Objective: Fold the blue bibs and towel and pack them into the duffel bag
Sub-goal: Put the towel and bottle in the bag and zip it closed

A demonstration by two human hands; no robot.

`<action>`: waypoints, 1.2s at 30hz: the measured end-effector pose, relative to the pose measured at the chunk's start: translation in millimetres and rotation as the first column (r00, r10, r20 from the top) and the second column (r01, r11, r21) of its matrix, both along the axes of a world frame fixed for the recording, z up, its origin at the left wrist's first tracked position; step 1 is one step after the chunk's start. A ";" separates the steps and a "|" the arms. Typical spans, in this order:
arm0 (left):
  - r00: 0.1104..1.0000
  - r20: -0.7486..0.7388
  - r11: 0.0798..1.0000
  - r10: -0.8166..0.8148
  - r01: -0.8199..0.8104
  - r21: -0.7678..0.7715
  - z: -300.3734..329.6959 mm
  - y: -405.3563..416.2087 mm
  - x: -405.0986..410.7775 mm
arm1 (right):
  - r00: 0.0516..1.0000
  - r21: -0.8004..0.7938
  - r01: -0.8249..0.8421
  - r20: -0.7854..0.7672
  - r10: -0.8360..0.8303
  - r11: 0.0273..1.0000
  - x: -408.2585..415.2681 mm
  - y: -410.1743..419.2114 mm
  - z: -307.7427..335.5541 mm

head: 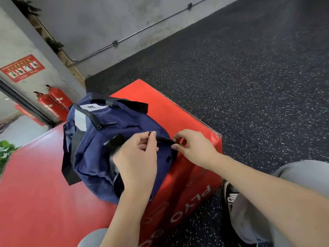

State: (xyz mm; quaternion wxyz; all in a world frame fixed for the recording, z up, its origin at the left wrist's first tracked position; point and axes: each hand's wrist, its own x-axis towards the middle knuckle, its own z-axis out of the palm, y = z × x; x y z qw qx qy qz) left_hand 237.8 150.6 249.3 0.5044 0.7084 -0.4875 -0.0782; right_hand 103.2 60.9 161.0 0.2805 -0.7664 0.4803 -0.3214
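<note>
Two hands, left hand [137, 157] and right hand [194, 147], pinch one duffel bag [99, 145].

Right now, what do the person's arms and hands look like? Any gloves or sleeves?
Both are bare: the left hand and right hand wear no gloves, rings or watch, and no sleeves show on either forearm. Lower down, grey trousers and a dark shoe with white laces.

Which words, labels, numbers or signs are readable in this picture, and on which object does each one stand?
"PLYO": grey letters on the side of the red box, seen turned sideways; further characters below it are cut off.
White label on the navy duffel bag: a dark logo and small print, too small to read.
Red sign on the wall: pictures with lines of characters, too blurred to read.
Labels on the red fire extinguishers: too small to read.
</note>
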 end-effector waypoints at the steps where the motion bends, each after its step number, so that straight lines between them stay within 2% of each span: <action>1: 1.000 -0.003 1.000 0.002 -0.002 -0.014 0.4 2.0 1.2 | 0.999 -0.025 0.005 -0.037 -0.006 1.000 0.9 1.6 0.8; 3: 1.000 -0.007 0.999 -0.005 0.005 -0.037 -0.2 5.3 3.3 | 0.999 -0.109 -0.016 -0.038 0.012 0.994 4.5 6.3 5.2; 7: 0.999 -0.002 0.998 -0.042 0.041 -0.047 -5.6 12.3 5.3 | 0.964 -0.258 -0.136 0.186 0.188 0.957 18.3 15.7 24.9; 9: 0.999 0.034 0.998 -0.037 0.038 -0.043 -8.7 15.5 7.2 | 0.958 -0.303 -0.164 0.177 0.225 0.939 25.8 17.5 31.6; 15: 0.984 0.127 0.992 -0.121 0.123 -0.010 -11.6 16.9 20.6 | 0.962 -0.294 -0.192 0.135 0.239 0.936 35.9 15.1 31.0; 20: 0.947 0.290 0.989 -0.141 0.150 -0.008 -12.1 16.3 33.2 | 0.957 -0.289 -0.174 0.175 0.231 0.941 33.1 13.6 33.6; 29: 0.966 0.178 0.978 -0.185 0.199 -0.059 -3.9 23.4 32.7 | 0.959 -0.264 -0.136 0.208 0.194 0.955 29.6 10.7 40.1; 36: 0.985 0.131 0.993 -0.116 0.120 -0.023 2.5 43.0 54.5 | 0.976 -0.165 -0.031 0.206 0.065 0.986 16.9 2.6 47.7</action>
